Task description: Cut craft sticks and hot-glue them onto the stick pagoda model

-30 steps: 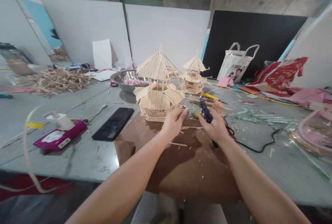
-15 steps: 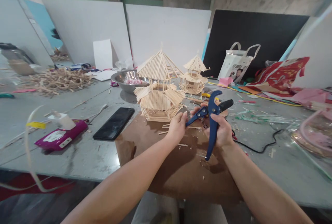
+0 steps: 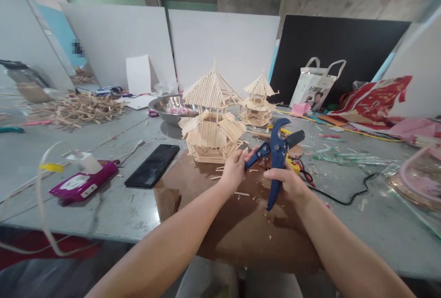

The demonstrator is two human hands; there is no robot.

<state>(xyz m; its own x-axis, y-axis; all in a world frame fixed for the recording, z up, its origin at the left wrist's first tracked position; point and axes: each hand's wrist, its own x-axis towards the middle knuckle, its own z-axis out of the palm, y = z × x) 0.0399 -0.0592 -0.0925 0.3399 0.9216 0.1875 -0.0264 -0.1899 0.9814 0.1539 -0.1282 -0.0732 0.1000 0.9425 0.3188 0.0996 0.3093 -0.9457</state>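
A blue pipe cutter [image 3: 276,155] is held upright over the brown board [image 3: 220,224], its handles spread and its dark blade [image 3: 295,139] swung out to the right. My left hand [image 3: 234,169] pinches the end of its left handle. My right hand [image 3: 289,182] grips the longer handle, thumb across its front and the other fingers mostly hidden. Just beyond my left hand stands a pavilion model [image 3: 213,128] of thin wooden sticks. A smaller stick pavilion [image 3: 258,100] stands behind it to the right. Short stick offcuts lie on the board.
A black phone [image 3: 152,165] and a purple power strip [image 3: 84,180] lie to the left. Behind them are a pile of sticks [image 3: 79,108] and a metal bowl [image 3: 168,113]. A yellow tool [image 3: 293,165] with a black cord sits behind my right hand. A white bag [image 3: 312,88] stands at back right.
The pipe cutter has shifted slightly left and turned a little. My right hand has changed its hold, its thumb lower on the handle, and the yellow tool behind it now shows.
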